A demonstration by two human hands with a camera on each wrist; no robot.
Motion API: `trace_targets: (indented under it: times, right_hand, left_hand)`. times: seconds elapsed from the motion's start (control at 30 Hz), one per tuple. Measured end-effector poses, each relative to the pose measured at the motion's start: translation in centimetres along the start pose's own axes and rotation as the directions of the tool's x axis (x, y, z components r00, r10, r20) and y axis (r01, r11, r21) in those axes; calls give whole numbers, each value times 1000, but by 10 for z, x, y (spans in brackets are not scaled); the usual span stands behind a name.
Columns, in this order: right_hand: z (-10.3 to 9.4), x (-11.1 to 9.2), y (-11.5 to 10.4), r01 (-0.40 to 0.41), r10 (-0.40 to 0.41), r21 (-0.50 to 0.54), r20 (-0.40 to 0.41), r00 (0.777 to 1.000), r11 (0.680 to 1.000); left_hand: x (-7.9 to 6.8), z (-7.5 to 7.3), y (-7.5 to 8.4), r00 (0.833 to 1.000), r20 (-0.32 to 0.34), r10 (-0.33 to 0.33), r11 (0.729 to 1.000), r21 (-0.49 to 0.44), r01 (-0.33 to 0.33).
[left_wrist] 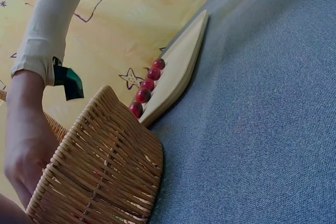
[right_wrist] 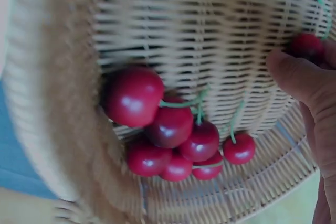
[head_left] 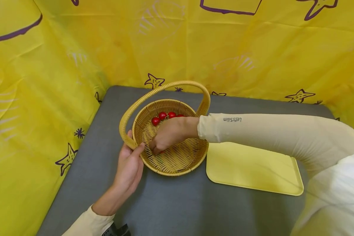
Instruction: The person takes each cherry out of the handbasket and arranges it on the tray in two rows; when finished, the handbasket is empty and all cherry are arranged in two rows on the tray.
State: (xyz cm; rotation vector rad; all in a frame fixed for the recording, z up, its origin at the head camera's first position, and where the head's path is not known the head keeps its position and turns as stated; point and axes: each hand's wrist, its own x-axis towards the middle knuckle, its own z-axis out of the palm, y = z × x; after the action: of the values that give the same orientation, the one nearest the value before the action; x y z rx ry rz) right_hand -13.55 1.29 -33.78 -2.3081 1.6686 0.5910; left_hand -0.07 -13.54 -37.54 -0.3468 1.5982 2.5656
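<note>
A round wicker basket [head_left: 177,164] with a tall arched handle stands on the table. My left hand [head_left: 130,167] grips its left rim at the foot of the handle, thumb over the edge. Reaching down inside, my right hand [head_left: 169,132] pinches a red cherry [right_wrist: 306,47] with a green stem between thumb and fingers. Several more cherries [right_wrist: 173,124] lie grouped against the basket wall, partly hidden by my right wrist in the head view. In the left wrist view the basket's side covers most of my right hand's fingers.
A yellow tray [head_left: 253,170] lies to the right of the basket, partly under my right sleeve. A row of cherries [left_wrist: 148,84] rests along the tray in the left wrist view. Yellow patterned cloth [head_left: 171,42] hangs behind the grey table [head_left: 177,209].
</note>
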Motion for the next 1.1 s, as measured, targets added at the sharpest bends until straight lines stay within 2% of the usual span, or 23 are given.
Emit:
trace_targets:
  times: [0.27, 0.5, 0.6, 0.7, 0.8, 0.87, 0.9, 0.97, 1.03, 1.07, 1.1]
  right_hand:
    - [10, -7, -12, -75, 79, 72, -64, 995, 995]
    - [12, -9, -12, -92, 97, 91, -57, 994, 992]
    - [7, -15, -13, -101, 110, 122, -63, 992, 987]
    - [-1, -26, -17, -148, 160, 152, -71, 985, 977]
    - [-12, -42, -26, -210, 239, 252, -91, 967, 945]
    - [-18, -56, -35, -237, 299, 374, -117, 947, 897]
    - [-21, -64, -40, -240, 332, 450, -137, 933, 860]
    - [-24, -81, -52, -227, 403, 602, -174, 899, 766]
    - [-23, -99, -64, -188, 477, 745, -194, 857, 640]
    - [-22, -108, -70, -164, 519, 809, -194, 833, 564]
    - [-20, -117, -77, -129, 564, 872, -187, 804, 472]
  left_hand:
    - [3, 0, 2, 1000, 5, -11, 1000, 19, 11]
    - [6, -1, 2, 1000, 5, -30, 999, 25, 30]
    - [7, -3, 2, 999, 2, -36, 999, 31, 36]
    - [8, -6, 2, 999, 2, -38, 999, 33, 38]
    - [7, -8, 1, 999, 0, -44, 998, 33, 44]
    - [6, -10, 1, 999, 0, -47, 998, 31, 47]
    - [6, -11, 2, 999, 0, -48, 998, 30, 48]
    - [6, -12, 2, 999, 3, -48, 998, 34, 48]
    - [7, -14, 3, 999, 8, -47, 998, 36, 46]
    - [8, -15, 3, 999, 11, -43, 998, 36, 42]
    - [8, -16, 4, 999, 15, -41, 999, 37, 41]
